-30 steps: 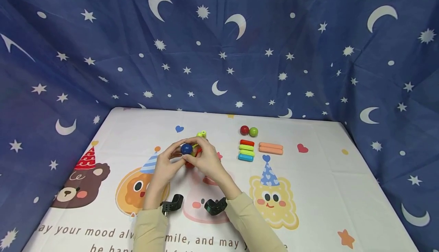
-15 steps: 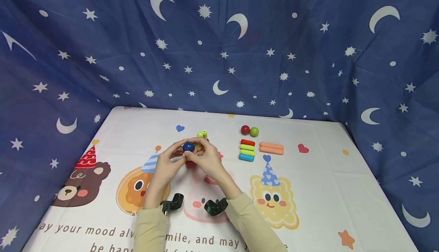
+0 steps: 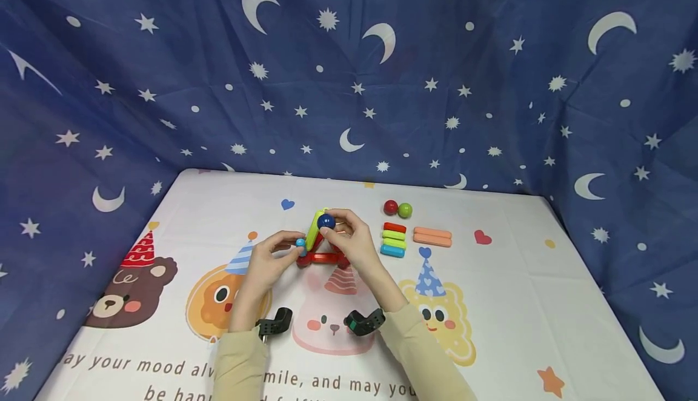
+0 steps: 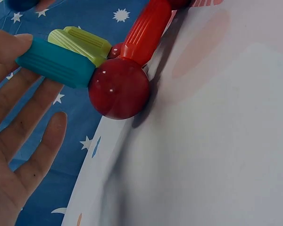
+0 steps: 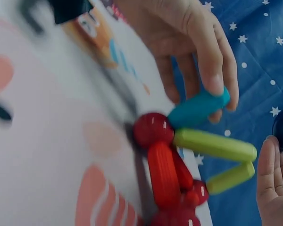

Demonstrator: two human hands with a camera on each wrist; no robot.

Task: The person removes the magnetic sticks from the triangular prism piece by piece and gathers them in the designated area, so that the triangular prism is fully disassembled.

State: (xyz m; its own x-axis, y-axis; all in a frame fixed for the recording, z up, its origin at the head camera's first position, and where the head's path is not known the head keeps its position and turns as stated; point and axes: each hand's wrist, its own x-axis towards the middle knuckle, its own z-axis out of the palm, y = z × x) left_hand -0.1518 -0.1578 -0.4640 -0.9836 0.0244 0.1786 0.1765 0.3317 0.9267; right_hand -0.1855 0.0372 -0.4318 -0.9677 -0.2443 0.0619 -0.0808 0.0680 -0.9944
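Note:
My left hand point(image 3: 266, 263) pinches a light blue rod point(image 4: 56, 63) between thumb and fingers. The rod's lower end touches a red ball point(image 4: 119, 88) at a corner of a small frame on the table. Red rods point(image 5: 163, 175) link the frame's red balls, and yellow-green rods point(image 5: 217, 145) lean up from it, their upper ends meeting. My right hand point(image 3: 353, 242) holds a dark blue ball point(image 3: 326, 222) near the top of the yellow-green rods in the head view. Whether that ball touches them is unclear. Part of the frame is hidden behind my right hand.
To the right lie a red ball point(image 3: 390, 208) and a green ball point(image 3: 405, 210), side by side. Below them is a stack of short rods point(image 3: 394, 235) in red, yellow-green and blue, beside two orange rods point(image 3: 432, 237). A starry blue cloth point(image 3: 349, 86) hangs behind the table.
My right hand has moved right with the dark blue ball, away from my left hand. The light blue rod in my left hand and the red frame now show between the hands.

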